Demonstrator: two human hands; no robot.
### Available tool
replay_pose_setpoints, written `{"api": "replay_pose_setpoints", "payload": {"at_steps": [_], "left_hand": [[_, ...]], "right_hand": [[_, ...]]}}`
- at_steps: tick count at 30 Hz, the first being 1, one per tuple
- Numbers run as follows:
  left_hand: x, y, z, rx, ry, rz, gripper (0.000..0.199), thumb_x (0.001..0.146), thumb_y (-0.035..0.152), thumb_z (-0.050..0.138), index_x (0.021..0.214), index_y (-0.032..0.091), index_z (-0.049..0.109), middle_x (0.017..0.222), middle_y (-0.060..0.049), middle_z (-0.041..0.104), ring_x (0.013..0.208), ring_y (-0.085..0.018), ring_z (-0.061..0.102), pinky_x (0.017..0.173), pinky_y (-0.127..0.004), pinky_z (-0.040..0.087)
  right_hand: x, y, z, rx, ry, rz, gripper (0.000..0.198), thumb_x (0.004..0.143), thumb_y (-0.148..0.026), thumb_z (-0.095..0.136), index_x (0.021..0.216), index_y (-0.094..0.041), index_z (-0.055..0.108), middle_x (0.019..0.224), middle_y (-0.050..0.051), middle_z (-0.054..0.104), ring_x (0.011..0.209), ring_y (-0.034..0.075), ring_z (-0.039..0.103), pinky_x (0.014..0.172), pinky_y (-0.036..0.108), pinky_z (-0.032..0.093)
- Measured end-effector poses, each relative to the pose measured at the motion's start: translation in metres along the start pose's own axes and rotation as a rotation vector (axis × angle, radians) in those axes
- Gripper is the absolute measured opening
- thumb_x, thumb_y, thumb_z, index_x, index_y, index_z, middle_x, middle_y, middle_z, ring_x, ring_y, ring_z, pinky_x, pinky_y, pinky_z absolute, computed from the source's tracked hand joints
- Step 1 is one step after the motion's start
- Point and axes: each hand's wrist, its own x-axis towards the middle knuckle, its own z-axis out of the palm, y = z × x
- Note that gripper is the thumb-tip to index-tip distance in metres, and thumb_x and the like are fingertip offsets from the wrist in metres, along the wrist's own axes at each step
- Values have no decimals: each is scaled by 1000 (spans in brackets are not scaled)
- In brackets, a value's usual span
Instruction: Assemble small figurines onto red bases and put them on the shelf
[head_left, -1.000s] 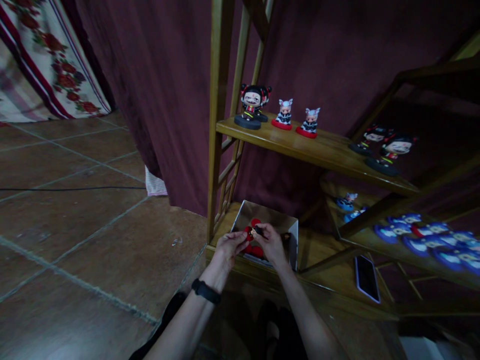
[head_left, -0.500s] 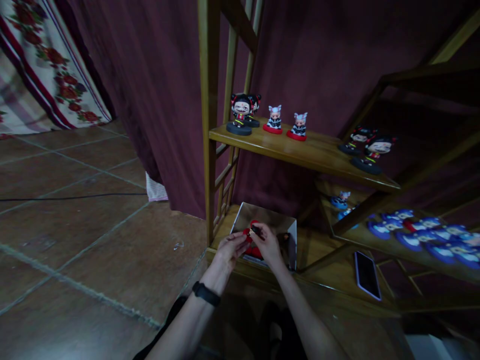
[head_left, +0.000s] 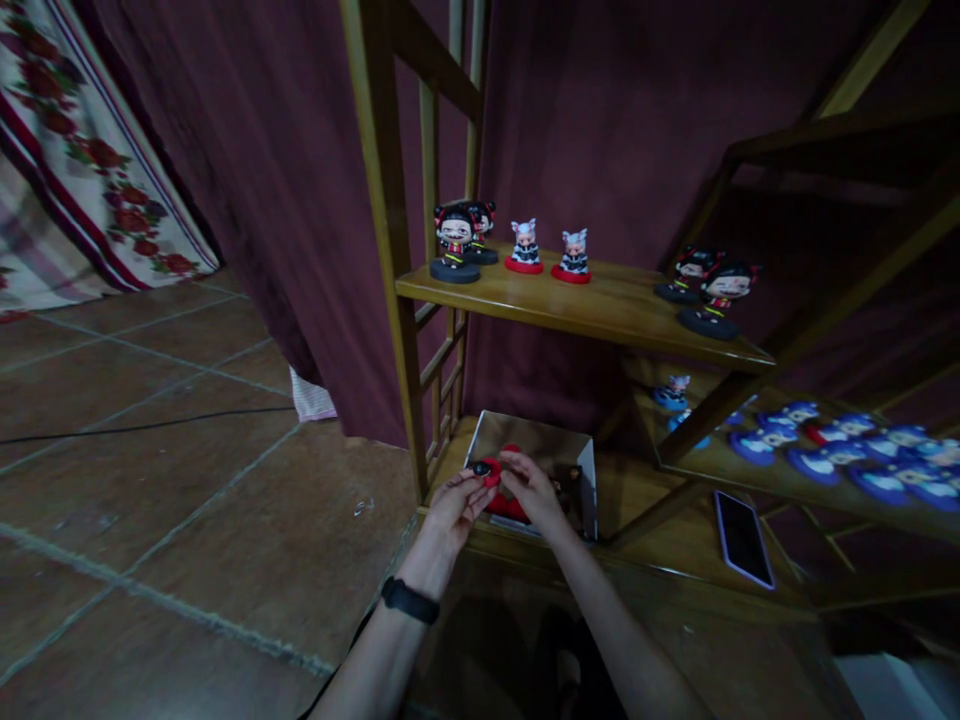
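Note:
My left hand (head_left: 454,502), a dark band on its wrist, pinches a small figurine (head_left: 486,471) with a black top and a round red base. The figurine is tipped, its black part toward the left. My right hand (head_left: 531,488) has its fingers curled at the right edge of the red base, and they appear to touch it. Both hands are over the front of an open white-edged box (head_left: 589,470) on the low shelf. Inside the box are red round pieces (head_left: 507,503) and dark small figures (head_left: 574,478), partly hidden by my right hand.
On the upper wooden shelf (head_left: 600,310) stand black-haired figurines (head_left: 454,240) and two white-haired figurines (head_left: 574,255) on red bases. Several blue-based figurines (head_left: 832,460) fill a shelf at right. A phone (head_left: 744,540) lies on the low shelf. A wooden post (head_left: 382,200) rises at left.
The figurine has turned, its black part now facing left in my left hand. My right fingers have shifted from the black part to the red base's edge. The view has shifted slightly.

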Motion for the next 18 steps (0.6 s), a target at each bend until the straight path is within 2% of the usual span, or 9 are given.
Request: {"api": "replay_pose_setpoints", "payload": {"at_steps": [4,7,12,15,18], "left_hand": [[-2,2,1,18,-13,4,17,68,-3,57,75,12,55,70,-7,68,65,-16,66,69,-28,54],[-3,3,2,64,-9,19,17,67,-2,59,77,11,57,68,-7,68,64,-16,66,67,-27,54],[-6,2,4,129,1,71,20,66,0,62,82,11,60,69,-6,68,62,-14,66,66,-27,55],[-7,3,5,127,-53,54,20,67,3,62,86,11,61,72,-7,68,64,-15,66,70,-29,54],[-7,4,6,122,-129,48,23,67,7,64,90,11,61,80,-9,69,71,-17,66,75,-32,53]], "right_hand": [[-3,-11,3,139,-73,60,29,71,-34,58,97,-23,61,101,3,64,95,18,58,89,36,42],[-5,-16,3,172,-79,89,28,71,-35,59,96,-22,62,99,3,65,95,18,58,90,36,41],[-4,-9,2,222,-89,92,31,69,-33,62,97,-22,62,100,4,65,95,19,58,89,37,43],[-1,-5,2,207,-53,61,31,64,-31,65,94,-22,62,96,3,66,92,19,59,86,37,44],[-1,-8,-1,216,-78,29,33,65,-31,65,97,-23,62,97,3,66,93,19,59,84,37,46]]}}
